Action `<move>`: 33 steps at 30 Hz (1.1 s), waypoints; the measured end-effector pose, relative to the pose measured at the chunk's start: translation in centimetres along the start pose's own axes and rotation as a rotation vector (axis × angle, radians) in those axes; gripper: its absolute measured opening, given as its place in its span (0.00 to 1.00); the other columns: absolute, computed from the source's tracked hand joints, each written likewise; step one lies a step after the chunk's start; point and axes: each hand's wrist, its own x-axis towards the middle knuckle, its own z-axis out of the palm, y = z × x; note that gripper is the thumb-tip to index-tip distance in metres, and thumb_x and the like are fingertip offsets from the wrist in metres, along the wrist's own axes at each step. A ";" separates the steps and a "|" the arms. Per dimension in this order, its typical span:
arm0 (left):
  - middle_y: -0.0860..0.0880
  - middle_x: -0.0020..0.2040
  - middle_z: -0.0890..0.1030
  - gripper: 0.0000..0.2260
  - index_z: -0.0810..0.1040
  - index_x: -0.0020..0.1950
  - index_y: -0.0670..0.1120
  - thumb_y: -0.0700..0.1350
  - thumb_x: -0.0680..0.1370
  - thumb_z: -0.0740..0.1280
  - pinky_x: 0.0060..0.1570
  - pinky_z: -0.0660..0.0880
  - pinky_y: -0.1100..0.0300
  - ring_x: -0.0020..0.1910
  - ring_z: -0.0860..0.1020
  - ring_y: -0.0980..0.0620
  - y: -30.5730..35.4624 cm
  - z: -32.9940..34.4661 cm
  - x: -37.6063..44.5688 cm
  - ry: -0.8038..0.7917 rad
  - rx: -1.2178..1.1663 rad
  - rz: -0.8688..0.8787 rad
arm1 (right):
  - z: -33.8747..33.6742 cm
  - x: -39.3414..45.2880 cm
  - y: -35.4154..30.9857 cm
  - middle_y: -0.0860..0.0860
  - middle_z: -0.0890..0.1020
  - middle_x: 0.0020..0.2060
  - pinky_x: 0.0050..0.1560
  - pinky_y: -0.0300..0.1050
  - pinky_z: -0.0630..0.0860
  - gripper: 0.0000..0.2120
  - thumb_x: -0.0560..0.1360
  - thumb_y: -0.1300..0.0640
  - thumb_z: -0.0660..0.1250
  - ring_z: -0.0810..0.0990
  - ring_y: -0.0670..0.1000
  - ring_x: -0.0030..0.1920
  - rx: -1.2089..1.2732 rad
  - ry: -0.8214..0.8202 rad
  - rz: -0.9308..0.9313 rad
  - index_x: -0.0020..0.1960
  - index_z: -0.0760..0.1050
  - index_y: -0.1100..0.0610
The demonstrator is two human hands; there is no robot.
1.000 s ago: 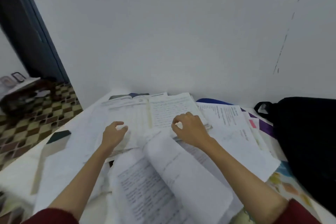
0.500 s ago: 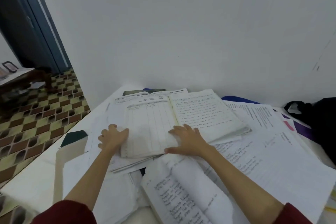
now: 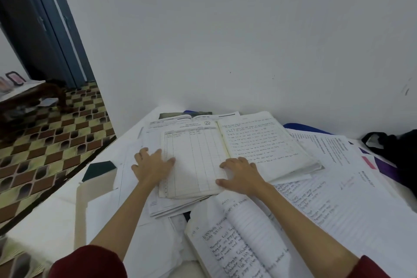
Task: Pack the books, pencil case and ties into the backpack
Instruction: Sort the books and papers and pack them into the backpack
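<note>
Both hands lie flat on an open book (image 3: 225, 153) on the tabletop (image 3: 45, 214). The left hand (image 3: 153, 165) and right hand (image 3: 241, 174) have straight fingers, no grip on anything. The black backpack (image 3: 399, 151) sits far right; its inside cannot be seen.

You are in a home, at a study corner. A white counter (image 3: 56, 214) strewn with open notebooks (image 3: 237, 149) and loose printed sheets (image 3: 352, 187) stands against a plain white wall (image 3: 225, 40). Left of the counter lie patterned brown-and-yellow floor tiles (image 3: 52, 142), a dark wooden side table (image 3: 33, 99) and a blue-grey door (image 3: 45, 29).
</note>
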 end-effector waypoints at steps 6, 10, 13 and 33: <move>0.42 0.68 0.68 0.22 0.71 0.67 0.46 0.53 0.76 0.65 0.64 0.64 0.48 0.67 0.64 0.41 1.5 0.4 0.3 -0.018 -0.370 -0.055 | -0.1 -0.2 0.0 0.48 0.64 0.72 0.70 0.56 0.53 0.28 0.75 0.41 0.62 0.57 0.53 0.73 -0.007 -0.015 -0.002 0.71 0.63 0.51; 0.39 0.69 0.67 0.28 0.63 0.72 0.42 0.47 0.75 0.68 0.65 0.66 0.48 0.67 0.66 0.39 2.0 -0.6 0.7 -0.054 -0.728 -0.189 | -0.2 -0.5 0.2 0.48 0.65 0.72 0.72 0.56 0.52 0.27 0.75 0.42 0.62 0.56 0.53 0.74 0.068 -0.024 0.000 0.71 0.64 0.51; 0.40 0.70 0.68 0.26 0.65 0.72 0.38 0.43 0.76 0.67 0.64 0.66 0.52 0.68 0.67 0.41 2.7 -2.0 0.8 -0.012 -0.833 -0.182 | -0.5 -0.8 0.7 0.48 0.69 0.69 0.71 0.55 0.57 0.25 0.76 0.44 0.63 0.62 0.52 0.71 0.194 -0.008 0.009 0.69 0.67 0.51; 0.44 0.64 0.73 0.26 0.63 0.69 0.44 0.41 0.74 0.70 0.54 0.76 0.52 0.56 0.76 0.45 16.8 5.3 -3.3 -0.524 -0.851 0.119 | -9.1 -4.4 10.2 0.53 0.82 0.41 0.41 0.45 0.74 0.27 0.78 0.36 0.51 0.80 0.53 0.37 1.045 0.517 0.539 0.47 0.77 0.57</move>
